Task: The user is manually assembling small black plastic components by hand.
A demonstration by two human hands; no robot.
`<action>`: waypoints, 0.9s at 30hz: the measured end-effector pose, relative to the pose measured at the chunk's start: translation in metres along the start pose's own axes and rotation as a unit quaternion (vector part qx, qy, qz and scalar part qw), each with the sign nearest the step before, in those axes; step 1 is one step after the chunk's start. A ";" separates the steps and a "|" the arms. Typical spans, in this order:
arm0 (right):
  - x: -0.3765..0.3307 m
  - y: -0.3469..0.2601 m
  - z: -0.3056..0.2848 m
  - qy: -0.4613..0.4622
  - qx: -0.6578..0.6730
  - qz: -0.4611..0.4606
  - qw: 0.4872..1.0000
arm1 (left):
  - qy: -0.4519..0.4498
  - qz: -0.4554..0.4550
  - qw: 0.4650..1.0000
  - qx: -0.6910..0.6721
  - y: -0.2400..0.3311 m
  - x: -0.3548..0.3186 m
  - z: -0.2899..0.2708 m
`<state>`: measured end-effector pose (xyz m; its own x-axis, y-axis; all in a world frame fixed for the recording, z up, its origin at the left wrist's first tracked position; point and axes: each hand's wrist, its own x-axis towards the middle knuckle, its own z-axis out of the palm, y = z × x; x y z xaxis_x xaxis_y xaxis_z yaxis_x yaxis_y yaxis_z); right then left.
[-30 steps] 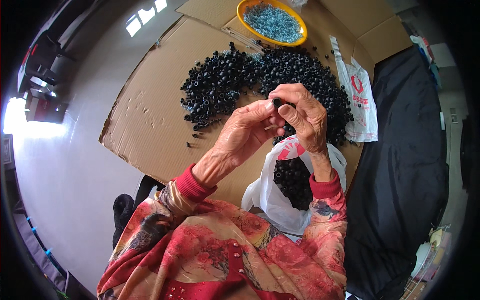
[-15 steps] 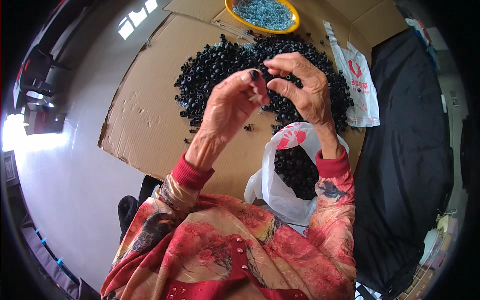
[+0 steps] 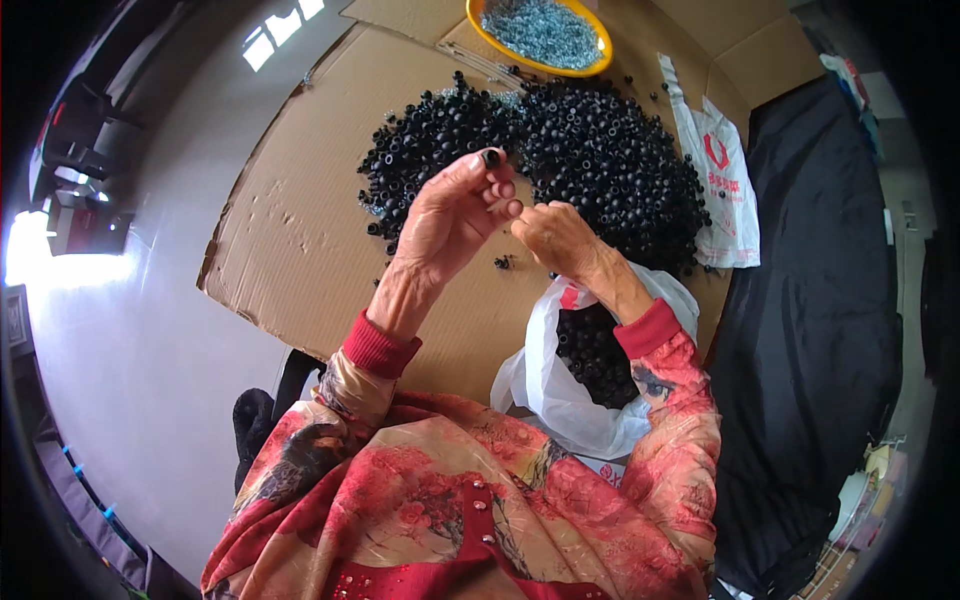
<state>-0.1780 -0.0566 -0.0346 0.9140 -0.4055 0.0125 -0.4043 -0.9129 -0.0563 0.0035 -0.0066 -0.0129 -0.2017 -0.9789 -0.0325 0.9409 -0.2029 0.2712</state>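
Observation:
My left hand (image 3: 440, 222) is raised over the cardboard. Its thumb and forefinger pinch a small round black plastic piece (image 3: 491, 158), and the other fingers curl in toward the palm. Close by, my right hand (image 3: 562, 238) is closed, its fingertips meeting or nearly meeting the left hand's curled fingers; whatever it pinches is hidden. Beyond both hands spreads a large pile of small black plastic pieces (image 3: 610, 150), many of them hollow and ring-like. Below my right wrist, an open white plastic bag (image 3: 543, 375) holds more black pieces.
A yellow bowl (image 3: 607, 62) of small shiny metal parts stands at the far side. The cardboard sheet (image 3: 290, 215) lies under the pile. A flattened white bag (image 3: 728, 185) lies to the right, beside black cloth (image 3: 815, 330). A few loose pieces (image 3: 503, 263) sit nearer me.
My right hand has come down and left from above the pile, its spread fingers closing beside my left hand. My left hand keeps its black piece and has shifted slightly left.

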 end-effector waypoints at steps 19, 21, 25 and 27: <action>-0.025 0.007 -0.016 -0.077 0.073 0.093 0.990 | 0.018 0.002 0.999 0.040 -0.005 0.000 -0.002; -0.023 0.003 -0.009 -0.096 0.057 0.109 0.988 | 0.019 -0.001 0.999 0.038 -0.005 0.000 -0.003; -0.022 -0.005 -0.011 -0.083 0.030 0.131 0.987 | 0.026 0.000 0.999 0.033 -0.004 -0.002 -0.004; -0.021 -0.012 -0.012 -0.082 0.008 0.149 0.986 | 0.024 0.001 0.999 0.042 -0.005 -0.002 -0.004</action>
<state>-0.1930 -0.0381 -0.0220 0.7492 -0.6408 -0.1675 -0.6555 -0.7536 -0.0494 0.0008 -0.0040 -0.0183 -0.1852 -0.9796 -0.0781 0.9148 -0.2009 0.3503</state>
